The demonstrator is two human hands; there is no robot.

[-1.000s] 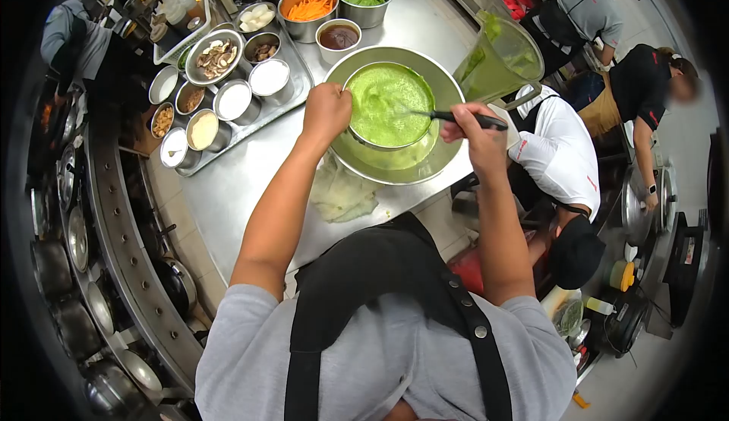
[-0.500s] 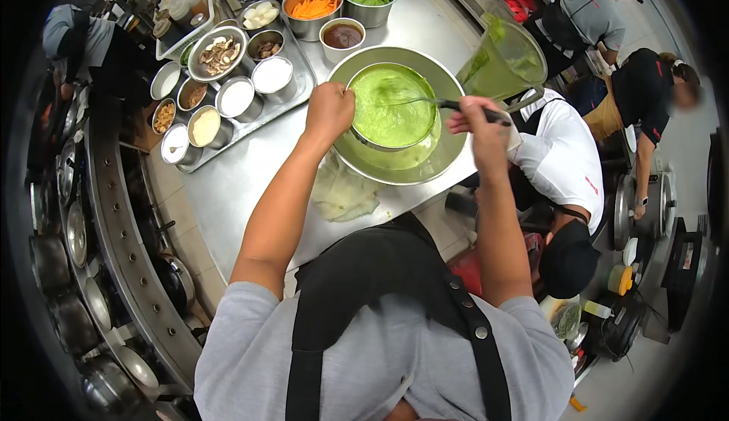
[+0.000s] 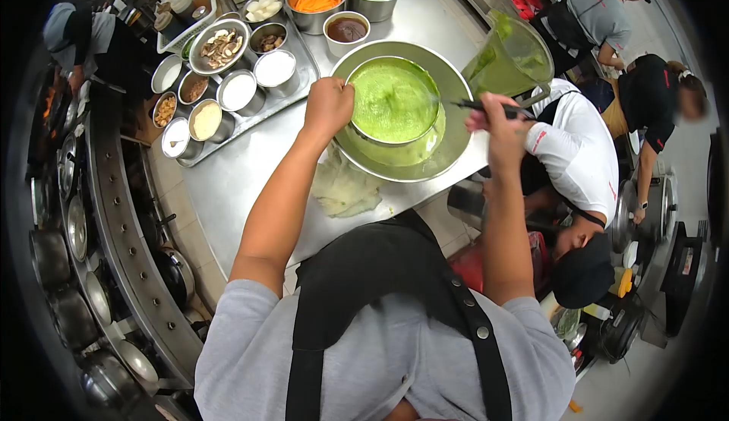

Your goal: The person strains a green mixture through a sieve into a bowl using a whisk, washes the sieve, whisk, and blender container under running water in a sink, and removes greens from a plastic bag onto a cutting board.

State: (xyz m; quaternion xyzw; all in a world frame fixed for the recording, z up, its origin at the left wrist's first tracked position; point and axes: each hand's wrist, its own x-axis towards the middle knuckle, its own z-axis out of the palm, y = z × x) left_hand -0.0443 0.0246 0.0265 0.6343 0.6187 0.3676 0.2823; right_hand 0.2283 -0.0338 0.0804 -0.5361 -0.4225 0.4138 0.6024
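Observation:
My left hand [image 3: 332, 108] is closed at the left edge of a round metal strainer [image 3: 395, 145], which is full of bright green puree [image 3: 391, 102]. The strainer sits inside a wide metal bowl [image 3: 456, 129], with more green liquid beneath it. My right hand [image 3: 499, 129], blurred by motion, grips a black-handled utensil [image 3: 472, 105] at the bowl's right side. The utensil's far end is smeared and I cannot make out its shape. A damp, pale cloth [image 3: 345, 189] lies on the table below the bowl.
A green-smeared blender jug [image 3: 512, 60] stands right of the bowl. Behind are a cup of brown sauce [image 3: 346, 31], shredded carrot [image 3: 317, 0] and a tray [image 3: 304, 79] of ingredient cups. A person in white [image 3: 577, 140] bends close on the right; other people work farther off.
My right hand has moved right, drawing the utensil toward the bowl's right rim. The bowl and strainer have shifted slightly right. The person in white has shifted right and downward.

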